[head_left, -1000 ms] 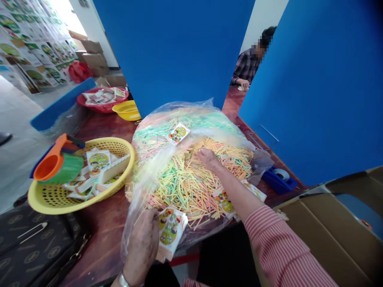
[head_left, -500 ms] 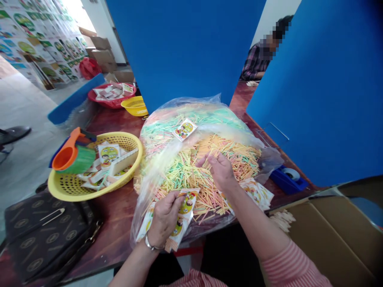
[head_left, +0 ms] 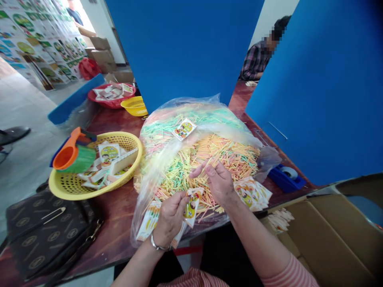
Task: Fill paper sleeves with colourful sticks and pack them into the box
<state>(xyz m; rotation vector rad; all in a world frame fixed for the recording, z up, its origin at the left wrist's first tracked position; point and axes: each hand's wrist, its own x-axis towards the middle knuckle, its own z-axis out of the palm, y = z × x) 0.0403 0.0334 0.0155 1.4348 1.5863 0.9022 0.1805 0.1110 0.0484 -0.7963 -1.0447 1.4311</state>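
Coloured sticks [head_left: 179, 169], head view, lie heaped in an open clear bag [head_left: 209, 129] on the table [head_left: 116, 223], directly before you. The bag's edge is turned back, presumably so that the near part of the heap is exposed to both hands. Your left hand [head_left: 170, 219] has its grip clamped on a printed packet [head_left: 193, 203], thumb against fingers at one edge; held thus, part of the printed face is uncovered. Your right hand [head_left: 221, 183], just above the heap, pinches a few sticks between thumb and fingers, probably to hold the thin lengths together. Overlapping packets [head_left: 253, 193] lie beside your right wrist, apparently for easy reach; others [head_left: 149, 219] lie beside your left hand. The large yellow basket [head_left: 67, 185], left, gathers further packets and an orange scoop [head_left: 64, 157].
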